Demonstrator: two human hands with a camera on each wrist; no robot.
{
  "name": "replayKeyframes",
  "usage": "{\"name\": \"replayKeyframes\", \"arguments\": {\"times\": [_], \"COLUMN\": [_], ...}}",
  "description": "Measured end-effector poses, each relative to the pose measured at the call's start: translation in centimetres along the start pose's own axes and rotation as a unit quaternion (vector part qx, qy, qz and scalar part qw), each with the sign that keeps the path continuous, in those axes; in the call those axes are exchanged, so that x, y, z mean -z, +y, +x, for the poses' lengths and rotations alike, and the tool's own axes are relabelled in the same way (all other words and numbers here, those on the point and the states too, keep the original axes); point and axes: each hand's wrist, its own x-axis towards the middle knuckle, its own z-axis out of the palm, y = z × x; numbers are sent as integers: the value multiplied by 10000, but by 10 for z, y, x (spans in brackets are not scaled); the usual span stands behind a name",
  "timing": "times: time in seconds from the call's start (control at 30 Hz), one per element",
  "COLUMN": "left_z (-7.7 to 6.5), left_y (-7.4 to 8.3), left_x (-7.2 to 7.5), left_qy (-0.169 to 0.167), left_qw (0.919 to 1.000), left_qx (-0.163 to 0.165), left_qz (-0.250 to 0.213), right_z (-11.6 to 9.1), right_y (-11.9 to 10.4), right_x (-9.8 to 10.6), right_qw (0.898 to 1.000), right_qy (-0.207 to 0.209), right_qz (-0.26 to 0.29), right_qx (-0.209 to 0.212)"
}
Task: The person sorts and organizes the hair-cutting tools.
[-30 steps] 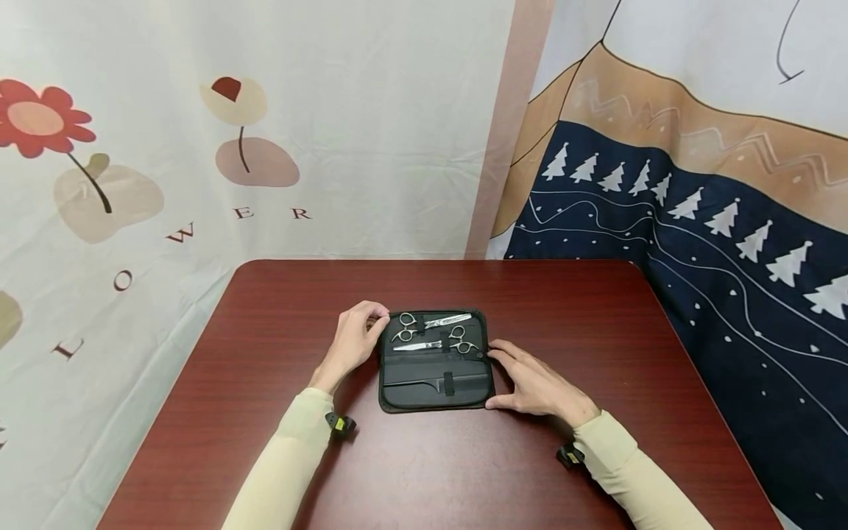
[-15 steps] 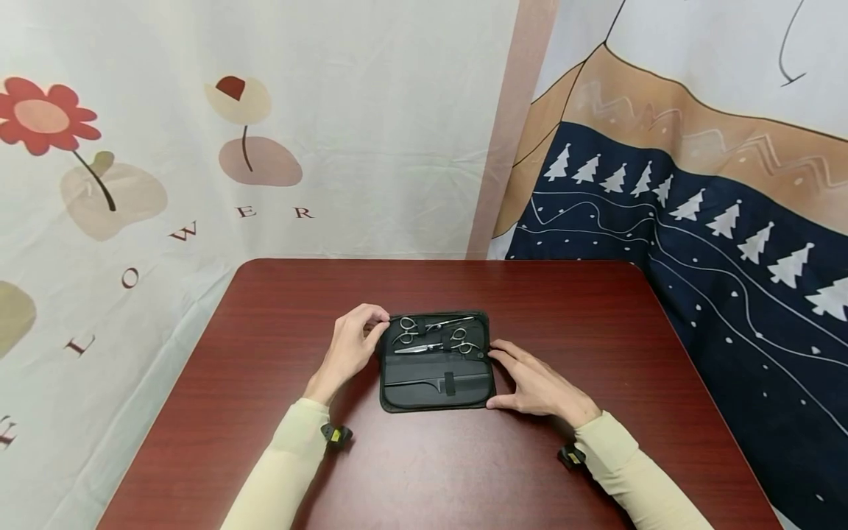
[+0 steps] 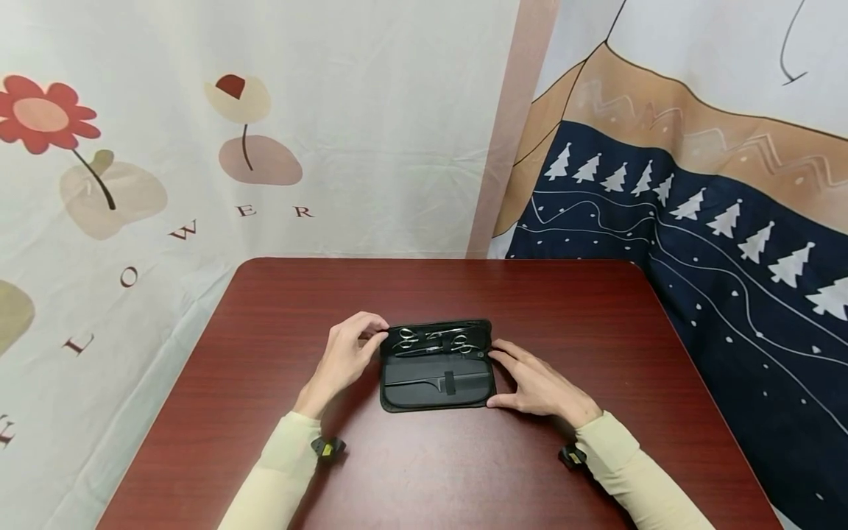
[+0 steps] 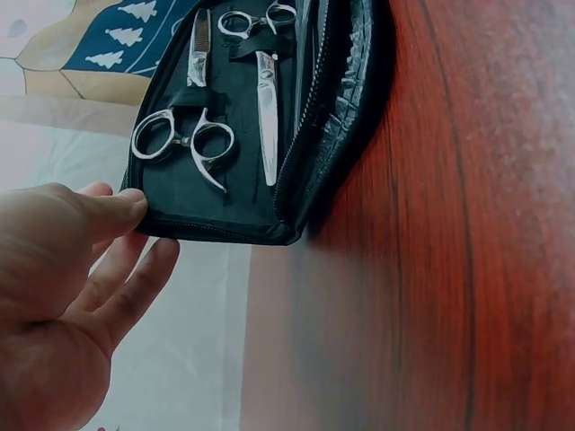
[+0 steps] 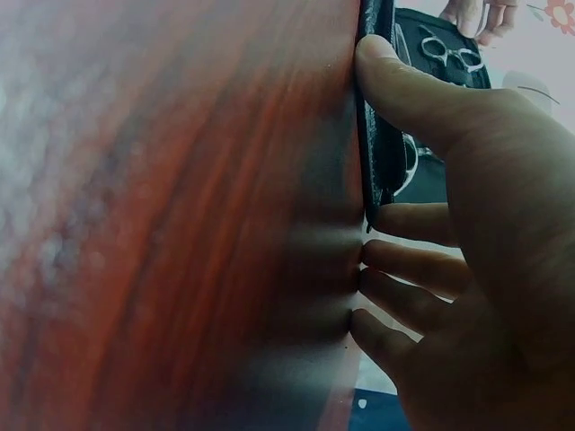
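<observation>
A black zip-up scissors case point(image 3: 404, 399) lies on the table with its far flap tilted up. My left hand point(image 3: 346, 350) pinches that flap's far left corner between thumb and fingers, plain in the left wrist view. Strapped inside the flap are toothed thinning scissors point(image 4: 199, 63) and a second pair of scissors point(image 4: 268, 117), both silver. The near half, flat on the table, carries a dark comb point(image 3: 414, 383) under a strap. Against the case's right side rests my right hand point(image 3: 539, 384), thumb on the near right corner and fingers loosely spread, their tips down at the table.
The reddish-brown wooden table point(image 3: 450, 471) has rounded far corners. Behind it hangs a pale curtain point(image 3: 384, 147) with printed flowers, and to the right a navy cloth point(image 3: 702, 265) with white trees. Each wrist wears a small black camera point(image 3: 328, 447).
The flap of the case has tilted up from lying nearly flat, scissors still strapped in. My left hand has shifted slightly toward me with its corner. The right hand has stayed in place.
</observation>
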Motion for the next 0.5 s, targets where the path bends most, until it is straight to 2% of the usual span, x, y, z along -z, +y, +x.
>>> {"name": "replayKeyframes", "arguments": {"times": [0.2,0.4,0.5], "left_z": [-7,-13,-16], "left_y": [3,5,7], "left_x": [4,7,10], "left_qy": [-98,-362,-457], "left_qw": [9998,9991,9983], "left_qx": [-155,-187,-329], "left_qz": [-77,-122,-126], "right_z": [0,-1,-2], "right_y": [1,1,1], "right_x": [0,0,0], "right_qw": [10000,10000,9999], "right_qy": [5,15,5], "right_qz": [15,-13,-57], "right_qx": [2,52,83]}}
